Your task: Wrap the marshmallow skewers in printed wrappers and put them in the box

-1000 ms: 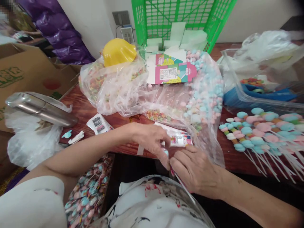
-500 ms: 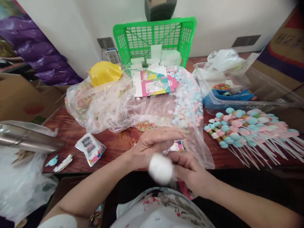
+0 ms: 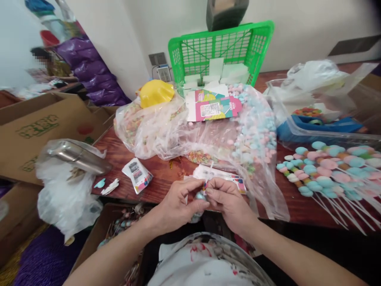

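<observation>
In front of my body, both hands meet at the table's near edge over a marshmallow candy stick (image 3: 200, 196) in a clear wrapper. Its bluish candy shows below the fingers, while most of it is hidden. My left hand (image 3: 181, 202) pinches it with thumb and index finger. My right hand (image 3: 229, 198) has its fingertips closed on the upper part, near a bit of bright colour. Just beyond the fingers lie printed white wrappers (image 3: 214, 173). A neat stack of similar printed wrappers (image 3: 137, 174) rests to the left.
Marshmallow skewers (image 3: 330, 167) are piled on the right. Clear bags of sweets (image 3: 154, 131), a printed card box (image 3: 214, 107) and a green crate (image 3: 220, 35) stand behind. A steel flask (image 3: 80, 157) lies left; below is a carton of finished sticks (image 3: 122, 218). Another person (image 3: 56, 67) sits far left.
The blurred white round thing between my hands is no longer seen there. My left hand has gone from outstretched fingers to a pinch beside the right. The view has turned left.
</observation>
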Tool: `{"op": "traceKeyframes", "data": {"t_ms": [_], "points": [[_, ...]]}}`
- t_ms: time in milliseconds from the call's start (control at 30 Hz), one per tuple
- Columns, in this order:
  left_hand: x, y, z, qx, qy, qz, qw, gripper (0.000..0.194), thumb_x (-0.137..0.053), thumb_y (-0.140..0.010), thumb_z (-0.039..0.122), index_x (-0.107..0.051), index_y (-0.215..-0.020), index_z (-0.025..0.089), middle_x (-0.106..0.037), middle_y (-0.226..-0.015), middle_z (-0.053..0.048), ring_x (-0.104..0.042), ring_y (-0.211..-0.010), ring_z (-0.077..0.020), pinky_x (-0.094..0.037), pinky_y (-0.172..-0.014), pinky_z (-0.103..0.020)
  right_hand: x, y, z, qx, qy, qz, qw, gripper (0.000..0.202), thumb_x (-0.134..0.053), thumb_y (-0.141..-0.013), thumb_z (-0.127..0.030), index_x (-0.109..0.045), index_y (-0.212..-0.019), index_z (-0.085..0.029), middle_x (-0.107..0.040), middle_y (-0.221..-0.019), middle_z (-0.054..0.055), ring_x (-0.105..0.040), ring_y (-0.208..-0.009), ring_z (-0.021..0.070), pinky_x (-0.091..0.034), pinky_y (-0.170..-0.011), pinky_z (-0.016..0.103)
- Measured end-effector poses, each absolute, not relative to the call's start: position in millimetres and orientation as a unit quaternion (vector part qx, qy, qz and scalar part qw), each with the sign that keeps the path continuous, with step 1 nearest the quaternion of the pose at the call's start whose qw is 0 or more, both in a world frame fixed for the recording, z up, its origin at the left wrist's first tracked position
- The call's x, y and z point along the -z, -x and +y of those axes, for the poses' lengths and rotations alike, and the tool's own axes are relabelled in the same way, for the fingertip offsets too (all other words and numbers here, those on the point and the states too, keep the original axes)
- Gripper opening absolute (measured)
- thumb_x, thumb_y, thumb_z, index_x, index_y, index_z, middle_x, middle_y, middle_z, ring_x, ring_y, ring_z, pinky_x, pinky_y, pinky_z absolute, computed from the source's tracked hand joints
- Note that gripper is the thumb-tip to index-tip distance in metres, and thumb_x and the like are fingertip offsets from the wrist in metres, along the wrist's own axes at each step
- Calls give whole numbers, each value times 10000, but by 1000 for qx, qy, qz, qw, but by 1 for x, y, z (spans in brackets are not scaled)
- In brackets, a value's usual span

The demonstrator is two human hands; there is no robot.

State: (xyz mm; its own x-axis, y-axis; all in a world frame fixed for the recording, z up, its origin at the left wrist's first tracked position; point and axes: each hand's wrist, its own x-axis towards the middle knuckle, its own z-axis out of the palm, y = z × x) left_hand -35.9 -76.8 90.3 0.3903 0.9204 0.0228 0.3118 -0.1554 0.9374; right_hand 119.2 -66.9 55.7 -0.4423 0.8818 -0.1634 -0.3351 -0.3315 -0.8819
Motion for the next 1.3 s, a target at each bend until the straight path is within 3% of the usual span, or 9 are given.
{"op": "traceKeyframes", "data": {"t_ms": [133, 233, 367, 533, 633, 833, 1000, 1133, 1300], "points": [[-95, 68, -94, -195, -761, 501, 363, 163, -579, -793, 154, -706, -895, 162, -669, -792, -34, -594, -732, -146, -445, -709, -245, -37, -104, -76, -794, 336, -452, 227, 304, -516, -739, -485, -421, -671, -205, -343, -459, -84, -182, -398, 57, -137, -418, 222], [-82, 114, -121, 46, -763, 583, 276, 275, -509, -707, 63, -701, -855, 193, -687, -857, -48, -628, -836, -197, -448, -788, -306, -34, -119, -87, -764, 339, -518, 182, 184, -512, -784, -344, -527, -716, -174, -472, -511, -27, -352, -445, 89, -249, -463, 233], [-62, 159, -148, 292, -662, 672, 158, 271, -507, -703, 90, -699, -882, 156, -695, -905, -125, -649, -907, -292, -471, -815, -408, -40, -159, -101, -450, 335, -828, 30, 150, -462, -761, -89, -594, -797, -150, -623, -787, 68, -537, -700, 160, -342, -636, 283], [-58, 86, -109, 82, -822, 548, 133, 288, -493, -857, 239, -641, -1099, 187, -640, -1123, -115, -584, -1053, -257, -471, -919, -401, -47, -168, -115, -199, 238, -949, -58, 195, -478, -762, -77, -601, -899, -143, -624, -798, 71, -556, -687, 187, -348, -615, 305], [-51, 5, -67, 5, -903, 424, 72, 257, -489, -846, 173, -623, -1064, 150, -623, -1090, -123, -556, -1030, -262, -470, -911, -418, -58, -168, -117, -144, 251, -957, -11, 162, -467, -823, -116, -583, -932, -147, -621, -819, 67, -548, -691, 182, -370, -632, 312], [-23, -59, -29, 90, -921, 380, -2, 314, -432, -783, 10, -629, -1022, 63, -627, -980, -166, -593, -918, -303, -523, -701, -411, -64, -257, -112, -135, 523, -832, 128, 189, -406, -915, -118, -575, -872, -194, -604, -843, 23, -551, -759, 147, -398, -692, 268], [-14, -46, -25, 42, -914, 403, -4, 309, -443, -747, -42, -658, -898, 121, -654, -922, -121, -614, -893, -269, -528, -700, -377, -50, -359, -106, 141, 651, -694, 271, 132, -485, -908, -183, -616, -920, -177, -644, -871, 42, -587, -788, 149, -428, -758, 262], [-4, -37, -22, -93, -922, 371, -60, 237, -479, -751, -21, -642, -767, 151, -651, -816, -80, -598, -777, -228, -516, -665, -345, -57, -391, -87, 309, 676, -642, 190, 154, -519, -882, -239, -653, -895, -166, -682, -900, 67, -585, -853, 205, -407, -767, 301], [9, -29, -21, -206, -911, 352, -64, 181, -491, -823, 46, -633, -786, 151, -642, -805, -70, -572, -762, -205, -502, -652, -318, -61, -391, -54, 261, 740, -620, 17, 255, -453, -899, -290, -660, -842, -152, -668, -822, 95, -581, -770, 223, -316, -624, 312]]}}
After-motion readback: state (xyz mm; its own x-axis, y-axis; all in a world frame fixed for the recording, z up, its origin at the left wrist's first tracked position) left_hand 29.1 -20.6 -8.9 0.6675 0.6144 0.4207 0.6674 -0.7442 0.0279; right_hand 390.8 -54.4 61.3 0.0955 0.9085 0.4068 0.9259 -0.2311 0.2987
